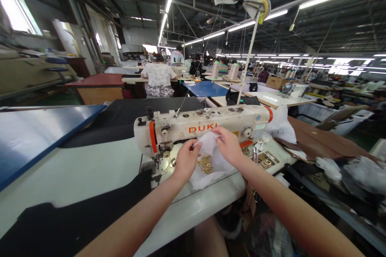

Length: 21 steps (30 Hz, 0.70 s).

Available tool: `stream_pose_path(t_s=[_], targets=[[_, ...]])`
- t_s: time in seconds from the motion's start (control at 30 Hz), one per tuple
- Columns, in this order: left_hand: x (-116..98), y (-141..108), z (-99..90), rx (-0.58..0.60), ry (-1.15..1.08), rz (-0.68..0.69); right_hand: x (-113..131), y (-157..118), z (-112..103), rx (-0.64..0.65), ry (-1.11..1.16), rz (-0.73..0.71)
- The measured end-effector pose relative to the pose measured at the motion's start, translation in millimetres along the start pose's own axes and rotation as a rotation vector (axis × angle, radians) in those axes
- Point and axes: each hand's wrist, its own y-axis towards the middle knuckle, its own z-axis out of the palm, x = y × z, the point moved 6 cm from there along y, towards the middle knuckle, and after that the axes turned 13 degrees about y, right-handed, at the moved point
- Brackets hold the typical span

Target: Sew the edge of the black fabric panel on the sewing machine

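Note:
Both of my hands pinch a thin white plastic bag in front of the sewing machine. My left hand has its thumb and fingers closed on the left side of the bag's upper part. On the other side, my right hand grips the top right of it. Beneath them, a small heap of gold-coloured metal rings or buckles lies on the spread lower part of the bag, over the machine bed. The needle area stands just left of my left hand.
Black material lies behind and left of the machine. A tray of metal buckles sits at the right, near another white plastic bag. A thread stand rises behind. A person sits ahead; brown material covers the right-hand table.

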Motion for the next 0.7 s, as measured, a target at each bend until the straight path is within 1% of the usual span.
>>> stream_pose_path(t_s=[0.17, 0.5, 0.63, 0.7], targets=[[-6, -2, 3.6, 0.000, -0.093, 0.012, 7, 6, -3, -0.019, 0.008, -0.027], [-23, -6, 3.2, 0.002, -0.170, 0.023, 20, 9, -13, -0.093, 0.093, -0.088], [-28, -7, 4.0, 0.012, -0.206, 0.019, 21, 10, -15, -0.090, 0.134, -0.078], [-30, -8, 4.3, 0.020, -0.218, 0.024, 22, 9, -14, -0.060, 0.153, -0.055]])
